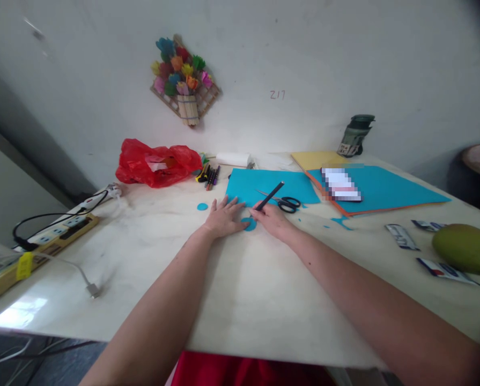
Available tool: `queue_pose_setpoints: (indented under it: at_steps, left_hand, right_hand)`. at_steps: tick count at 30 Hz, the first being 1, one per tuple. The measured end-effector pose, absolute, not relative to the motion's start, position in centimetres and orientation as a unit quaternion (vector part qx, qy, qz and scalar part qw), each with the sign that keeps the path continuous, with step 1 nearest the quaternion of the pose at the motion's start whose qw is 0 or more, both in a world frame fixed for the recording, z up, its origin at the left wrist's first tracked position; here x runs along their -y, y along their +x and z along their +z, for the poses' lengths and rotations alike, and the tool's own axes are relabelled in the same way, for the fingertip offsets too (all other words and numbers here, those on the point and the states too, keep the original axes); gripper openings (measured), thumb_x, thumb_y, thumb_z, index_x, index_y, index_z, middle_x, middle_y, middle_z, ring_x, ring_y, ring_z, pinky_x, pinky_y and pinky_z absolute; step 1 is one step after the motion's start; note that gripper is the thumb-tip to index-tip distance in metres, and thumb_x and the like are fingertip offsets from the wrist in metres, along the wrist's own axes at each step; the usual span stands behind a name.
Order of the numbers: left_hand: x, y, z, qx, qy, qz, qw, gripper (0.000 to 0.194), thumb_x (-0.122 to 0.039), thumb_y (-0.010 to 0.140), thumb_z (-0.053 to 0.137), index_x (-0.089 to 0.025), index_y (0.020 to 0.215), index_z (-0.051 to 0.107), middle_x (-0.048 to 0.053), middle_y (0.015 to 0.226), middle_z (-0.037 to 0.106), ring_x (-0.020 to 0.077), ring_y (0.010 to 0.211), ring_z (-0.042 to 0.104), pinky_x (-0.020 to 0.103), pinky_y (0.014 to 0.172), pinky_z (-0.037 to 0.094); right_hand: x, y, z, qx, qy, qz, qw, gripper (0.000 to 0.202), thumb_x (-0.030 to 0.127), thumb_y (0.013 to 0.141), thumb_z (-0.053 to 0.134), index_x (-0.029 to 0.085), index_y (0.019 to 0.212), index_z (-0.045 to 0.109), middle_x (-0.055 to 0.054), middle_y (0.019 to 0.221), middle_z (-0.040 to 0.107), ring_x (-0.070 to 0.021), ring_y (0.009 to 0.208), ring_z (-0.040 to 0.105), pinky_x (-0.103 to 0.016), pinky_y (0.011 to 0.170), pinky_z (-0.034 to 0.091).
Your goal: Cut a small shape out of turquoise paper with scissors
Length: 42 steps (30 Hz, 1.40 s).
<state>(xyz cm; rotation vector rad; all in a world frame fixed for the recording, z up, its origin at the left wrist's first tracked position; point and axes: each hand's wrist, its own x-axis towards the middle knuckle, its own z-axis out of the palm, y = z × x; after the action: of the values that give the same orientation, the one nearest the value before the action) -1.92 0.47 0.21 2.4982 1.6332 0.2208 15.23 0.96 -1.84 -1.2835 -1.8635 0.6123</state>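
My left hand [223, 217] lies flat on the table with its fingers spread. Its thumb rests at a small blue paper circle [249, 225]. Wrapped round a dark pencil [272, 195], my right hand [270, 219] leans on the table, the tip down by the same circle. Another blue circle [202, 206] lies apart, left of my left hand. Behind both hands is a blue paper sheet [267, 179]. Scissors [288, 203] with black handles lie on its front edge, just right of the pencil. Blue paper scraps [341, 222] are scattered farther right.
At the back left are a red plastic bag [155, 165] and several markers [212, 178]. A phone [341, 185] lies on stacked coloured paper [400, 187]. A dark green bottle [355, 136], a green fruit [467, 249] and sachets stand or lie right. Power strips [58, 233] line the left edge.
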Motion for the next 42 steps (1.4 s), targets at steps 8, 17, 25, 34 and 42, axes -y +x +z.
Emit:
queue_pose_setpoints:
  at_steps: [8,17,25,34,42]
  left_hand:
    - [-0.46,-1.93,0.14,-0.545,0.832,0.072,0.073,0.076,-0.070,0.070,0.036,-0.029,0.133,0.034,0.003,0.145,0.024,0.0295,0.134,0.008,0.055,0.103,-0.001]
    - [-0.33,-1.78,0.46,-0.548,0.831,0.061,0.076,0.074,-0.069,0.071,0.036,-0.029,0.134,0.033,0.003,0.145,0.023,0.0299,0.134,0.007,0.055,0.103,-0.001]
    - [-0.41,-1.84,0.44,-0.547,0.833,0.040,0.074,0.076,-0.071,0.071,0.032,-0.030,0.135,0.029,0.001,0.146,0.020,0.0293,0.134,0.004,0.055,0.104,-0.001]
    - [-0.55,-1.90,0.30,-0.546,0.833,0.040,0.074,0.077,-0.072,0.071,0.031,-0.031,0.135,0.029,0.001,0.146,0.019,0.0293,0.134,0.005,0.055,0.104,-0.002]
    - [-0.42,-1.87,0.48,-0.549,0.832,0.036,0.076,0.076,-0.071,0.071,0.031,-0.030,0.136,0.028,0.001,0.146,0.018,0.0285,0.134,0.003,0.055,0.104,-0.002]
  right_hand:
    - [-0.95,15.22,-1.77,0.735,-0.507,0.237,0.383,0.018,0.030,0.079,0.051,0.017,0.075,0.063,-0.002,0.066,0.065,-0.0141,0.064,0.060,-0.026,0.063,0.045]
    - [-0.96,15.25,-1.71,0.738,-0.512,0.230,0.374,0.017,0.029,0.079,0.052,0.016,0.077,0.063,-0.002,0.065,0.066,-0.0148,0.065,0.061,-0.025,0.062,0.045]
    - [-1.33,15.28,-2.09,0.738,-0.506,0.237,0.379,0.017,0.029,0.078,0.053,0.017,0.075,0.063,-0.004,0.066,0.066,-0.0164,0.064,0.061,-0.027,0.062,0.045]
    - [-1.22,15.25,-1.99,0.732,-0.514,0.242,0.375,0.017,0.030,0.078,0.053,0.017,0.076,0.063,-0.004,0.067,0.066,-0.0163,0.065,0.061,-0.027,0.061,0.045]
    - [-1.38,15.26,-2.15,0.736,-0.507,0.240,0.379,0.017,0.030,0.078,0.052,0.017,0.074,0.063,-0.004,0.067,0.066,-0.0160,0.065,0.061,-0.027,0.062,0.045]
